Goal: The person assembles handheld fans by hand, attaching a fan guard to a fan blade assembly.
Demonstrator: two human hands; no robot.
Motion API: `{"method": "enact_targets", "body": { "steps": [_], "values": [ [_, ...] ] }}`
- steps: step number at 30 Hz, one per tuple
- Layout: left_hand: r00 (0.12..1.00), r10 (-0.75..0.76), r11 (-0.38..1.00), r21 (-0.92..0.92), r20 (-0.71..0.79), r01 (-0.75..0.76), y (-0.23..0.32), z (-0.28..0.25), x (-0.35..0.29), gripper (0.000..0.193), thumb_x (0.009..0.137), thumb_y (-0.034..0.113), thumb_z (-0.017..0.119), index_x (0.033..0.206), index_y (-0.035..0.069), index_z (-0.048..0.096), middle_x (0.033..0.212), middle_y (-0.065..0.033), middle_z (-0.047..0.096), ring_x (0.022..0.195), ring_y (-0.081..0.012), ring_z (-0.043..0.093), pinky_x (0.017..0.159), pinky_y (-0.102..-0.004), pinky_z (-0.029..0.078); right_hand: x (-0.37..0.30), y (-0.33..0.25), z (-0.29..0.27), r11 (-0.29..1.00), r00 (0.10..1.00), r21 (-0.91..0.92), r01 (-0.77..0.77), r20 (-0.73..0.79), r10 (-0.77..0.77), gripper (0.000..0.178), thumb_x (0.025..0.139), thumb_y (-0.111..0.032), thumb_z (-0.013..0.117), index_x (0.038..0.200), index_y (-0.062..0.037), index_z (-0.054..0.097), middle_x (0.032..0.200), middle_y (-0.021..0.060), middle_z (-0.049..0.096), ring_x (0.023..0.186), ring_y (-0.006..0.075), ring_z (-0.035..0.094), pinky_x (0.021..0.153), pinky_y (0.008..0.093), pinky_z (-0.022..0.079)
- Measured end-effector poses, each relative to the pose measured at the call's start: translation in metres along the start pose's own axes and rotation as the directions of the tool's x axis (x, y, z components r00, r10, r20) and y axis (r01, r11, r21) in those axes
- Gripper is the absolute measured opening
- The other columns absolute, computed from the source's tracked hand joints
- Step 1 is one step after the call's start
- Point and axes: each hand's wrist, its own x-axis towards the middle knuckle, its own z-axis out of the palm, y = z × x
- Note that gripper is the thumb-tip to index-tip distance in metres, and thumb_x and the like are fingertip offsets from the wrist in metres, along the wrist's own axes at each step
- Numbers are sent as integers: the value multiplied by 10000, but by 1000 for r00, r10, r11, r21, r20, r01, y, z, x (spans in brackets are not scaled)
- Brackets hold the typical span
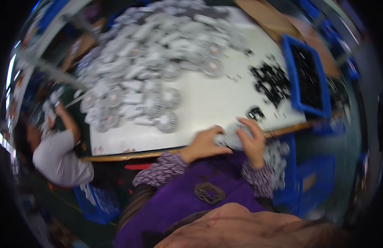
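Observation:
At the table's front edge, both my hands are closed around a small white handheld fan (234,137) with a round slotted grille. My left hand (204,144) grips its left end, with thumb and forefinger bent around it. On the other side, my right hand (253,142) has its fingers curled over the grille. Motion blur hides the fan's finer detail. Just beyond my right hand lies a little group of small black parts (255,113). A big heap of similar white fans (154,58) covers the table's far left, some lined up in rows nearer me.
The white table (199,99) has a wooden front edge. More black parts (272,82) lie scattered beside a blue bin (287,74) of black pieces. Blue crates (315,177) stand low at right, one holding white parts (276,163). A person (59,153) works at left.

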Motion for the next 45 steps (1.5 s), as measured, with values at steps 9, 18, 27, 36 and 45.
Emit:
{"method": "enact_targets", "body": {
  "steps": [9, 18, 27, 36, 45],
  "values": [
    [952, -290, 922, -239, 95, 304, -10, 4, -13, 268, 740, 249, 767, 758, -4, 678, 615, -86, 655, 544, -122, 616, 519, -280, 470, -2, 33, 12, 976, 971, 125, -178, 184, 153, 237, 825, -63, 646, 1052, 2, 634, 929, 68, 635, 854, 139, 603, 760, 253, 470],
    [821, -522, 166, -917, 232, 364, -41, -20, -13, 371, 941, 358, 495, 863, 1, 561, 681, -107, 588, 552, -180, 595, 489, -296, 509, 14, 130, -94, 852, 986, -511, 111, -49, -158, 234, 753, -4, 570, 943, -79, 683, 1075, 100, 619, 1127, 305, 513, 947, 402, 407],
    [930, -314, 361, -882, 193, 305, -20, -22, 2, 253, 906, 179, 559, 1067, -9, 504, 881, -146, 614, 699, -190, 635, 656, -282, 531, 57, 145, -89, 925, 997, -372, -71, -40, 61, 53, 797, -81, 643, 846, -75, 662, 894, 61, 620, 906, 216, 573, 791, 325, 436],
    [993, -102, 907, -416, -63, 67, -24, -1, 31, 383, 805, 312, 698, 1004, 10, 576, 802, -81, 651, 709, -142, 616, 638, -277, 473, -9, 66, -4, 49, 804, 824, -565, 535, 260, 211, 941, -182, 541, 1027, 10, 555, 727, 45, 513, 699, 158, 505, 617, 279, 414],
    [993, -82, 965, -254, -89, 57, -28, -9, 19, 446, 789, 408, 711, 979, 17, 611, 734, -116, 645, 647, -194, 630, 596, -292, 472, -13, 62, 23, 2, 740, 752, -659, 647, 182, 256, 950, -211, 533, 1012, 36, 552, 694, 1, 408, 633, 117, 448, 519, 238, 374]
  ]
}}
